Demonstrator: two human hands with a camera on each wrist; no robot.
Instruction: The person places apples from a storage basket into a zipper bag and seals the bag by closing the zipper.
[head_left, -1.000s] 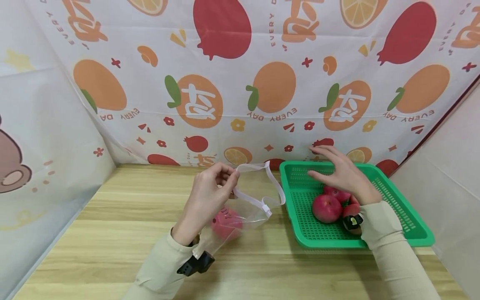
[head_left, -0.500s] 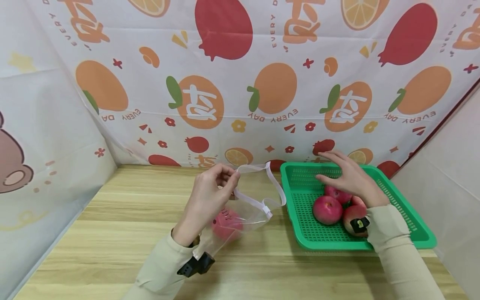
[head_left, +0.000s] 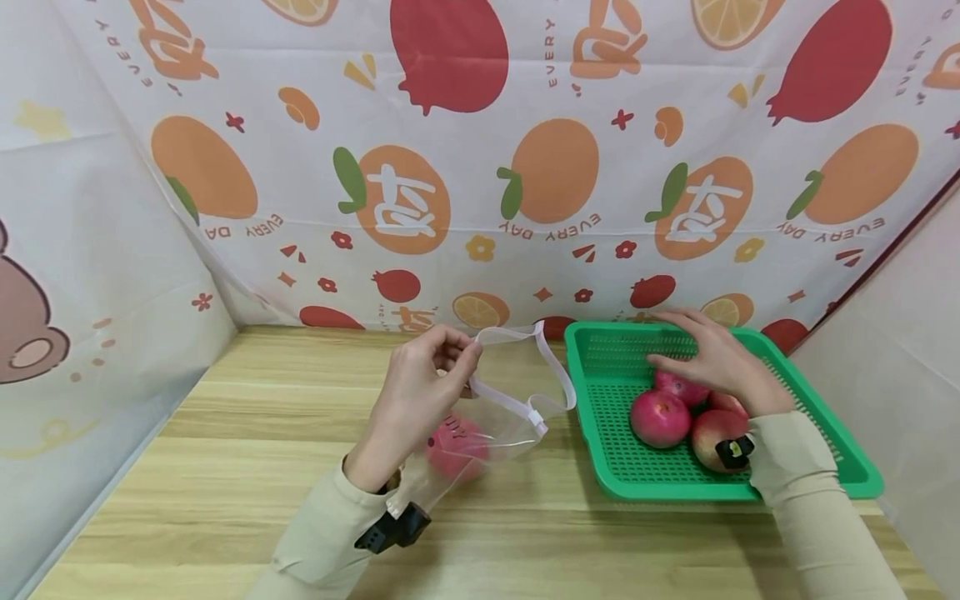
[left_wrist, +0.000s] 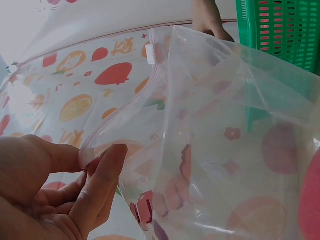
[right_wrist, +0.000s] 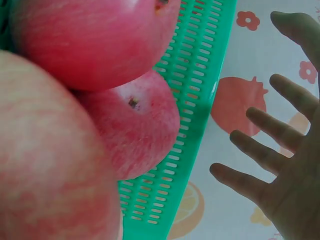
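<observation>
My left hand (head_left: 427, 383) pinches the rim of a clear zip bag (head_left: 510, 425) between thumb and fingers. The bag's mouth gapes toward the right, with a white slider (left_wrist: 151, 54) on its zip edge. One red apple (head_left: 456, 450) lies inside the bag, low over the table. My right hand (head_left: 708, 358) hovers above the green basket (head_left: 596, 467), fingers spread and holding nothing. Beneath it sit several apples: a red one (head_left: 660, 418) at the left, a paler one (head_left: 716, 442) partly covered by the wrist camera, and another (right_wrist: 135, 125) deeper in.
The wooden table (head_left: 225, 467) carries the bag and the basket. Close behind them rises a white cloth backdrop (head_left: 480, 167) printed with fruit. White walls close off the left and right sides.
My right hand has shifted slightly to the right and down over the basket, uncovering more of the apples. The left hand and the bag stay in place.
</observation>
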